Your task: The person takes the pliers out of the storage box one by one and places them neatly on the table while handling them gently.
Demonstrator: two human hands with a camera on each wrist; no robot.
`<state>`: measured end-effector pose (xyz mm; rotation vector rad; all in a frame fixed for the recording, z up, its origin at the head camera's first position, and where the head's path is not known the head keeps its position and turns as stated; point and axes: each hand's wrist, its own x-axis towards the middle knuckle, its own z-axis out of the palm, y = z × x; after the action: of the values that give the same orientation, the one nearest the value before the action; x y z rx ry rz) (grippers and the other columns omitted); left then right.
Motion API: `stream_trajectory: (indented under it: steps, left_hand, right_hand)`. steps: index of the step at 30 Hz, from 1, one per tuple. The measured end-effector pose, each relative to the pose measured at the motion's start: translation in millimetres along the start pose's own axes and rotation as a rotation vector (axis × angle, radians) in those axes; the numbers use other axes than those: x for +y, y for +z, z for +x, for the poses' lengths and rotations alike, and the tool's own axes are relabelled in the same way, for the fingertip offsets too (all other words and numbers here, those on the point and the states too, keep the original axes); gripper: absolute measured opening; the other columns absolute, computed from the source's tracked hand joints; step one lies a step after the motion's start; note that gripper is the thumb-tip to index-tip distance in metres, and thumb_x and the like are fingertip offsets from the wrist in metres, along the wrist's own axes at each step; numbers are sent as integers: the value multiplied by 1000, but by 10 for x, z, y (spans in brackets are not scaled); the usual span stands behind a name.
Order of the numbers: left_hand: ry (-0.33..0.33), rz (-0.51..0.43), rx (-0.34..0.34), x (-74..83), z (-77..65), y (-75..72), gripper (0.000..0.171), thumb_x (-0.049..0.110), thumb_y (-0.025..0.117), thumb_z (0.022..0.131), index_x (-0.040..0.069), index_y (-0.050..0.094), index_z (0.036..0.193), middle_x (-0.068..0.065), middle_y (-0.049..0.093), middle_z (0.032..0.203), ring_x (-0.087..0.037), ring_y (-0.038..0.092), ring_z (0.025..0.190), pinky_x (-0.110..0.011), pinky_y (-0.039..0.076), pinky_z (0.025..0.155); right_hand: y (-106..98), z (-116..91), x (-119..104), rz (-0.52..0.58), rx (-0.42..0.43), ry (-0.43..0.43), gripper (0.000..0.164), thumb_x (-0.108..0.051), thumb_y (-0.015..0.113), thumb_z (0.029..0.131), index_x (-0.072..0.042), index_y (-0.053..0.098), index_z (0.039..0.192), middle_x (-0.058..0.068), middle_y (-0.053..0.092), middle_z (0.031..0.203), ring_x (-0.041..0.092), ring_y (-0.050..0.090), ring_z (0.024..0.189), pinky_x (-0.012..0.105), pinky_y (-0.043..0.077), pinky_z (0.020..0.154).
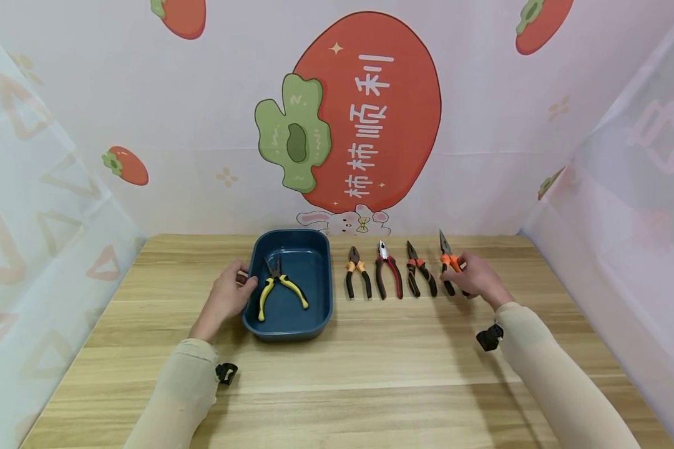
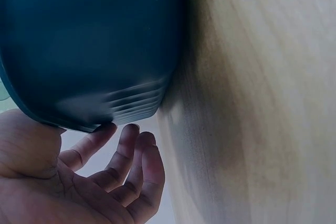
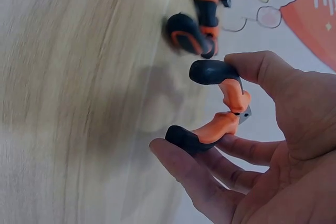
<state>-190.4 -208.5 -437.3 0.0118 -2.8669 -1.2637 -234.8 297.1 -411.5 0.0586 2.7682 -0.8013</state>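
Observation:
My left hand is at the left side of a dark blue rectangular bin, pinching its rim. In the left wrist view the thumb lies over the rim, the index fingertip meets it from outside, and the other fingers curl free of the wall. Inside the bin lie yellow-handled pliers, handles spread. With my right hand I grip orange-and-black needle-nose pliers across their spread handles. The right wrist view shows the thumb on one black handle end and fingers along the other handle.
Between bin and right hand stand in a row combination pliers with yellow-orange and black handles, red-and-black pliers, and black-and-orange long-nose pliers. They lie on a wooden table. A printed cloth backdrop rises behind the table.

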Motion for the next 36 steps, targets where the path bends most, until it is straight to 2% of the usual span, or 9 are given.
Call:
stream_trajectory:
  steps: [6, 13, 20, 29, 36]
  left_hand:
    - [3, -1, -2, -5, 4, -1, 23, 14, 54, 103, -3, 53, 119, -26, 63, 110, -35, 62, 96, -42, 54, 75]
    - [1, 1, -1, 15, 6, 2, 22, 15, 54, 103, -2, 53, 118, -25, 63, 110, -35, 61, 97, -43, 54, 77]
    - [-3, -1, 0, 20, -10, 6, 21, 14, 54, 103, -2, 53, 116, -25, 63, 109, -35, 62, 96, -43, 54, 76]
    - [-7, -2, 5, -11, -4, 22, 22, 14, 54, 103, -2, 52, 117, -25, 63, 109, -35, 62, 96, -43, 54, 75]
    - [-7, -2, 7, -19, -6, 14, 21, 15, 54, 103, -1, 52, 117, -25, 63, 109, -36, 62, 96, -43, 54, 75]
  right_hand:
    - [10, 36, 74, -12, -1, 10, 59, -32, 67, 97, 14, 45, 129, 23, 58, 101, 22, 60, 65, 39, 56, 59]
    - [-8, 109, 135, -5, -28, 40, 43, -33, 68, 96, 4, 50, 108, 12, 51, 85, 17, 51, 58, 37, 52, 57]
    - [1, 138, 112, -59, -38, 35, 37, -33, 69, 95, -3, 47, 91, 8, 48, 77, 21, 53, 62, 38, 54, 57]
    - [42, 130, 47, -122, -45, 58, 38, -34, 70, 95, -4, 47, 92, 9, 46, 76, 27, 60, 65, 39, 54, 57]
    - [40, 165, 51, -157, -50, 65, 39, -36, 71, 94, -4, 48, 93, 9, 49, 76, 27, 63, 61, 38, 53, 55]
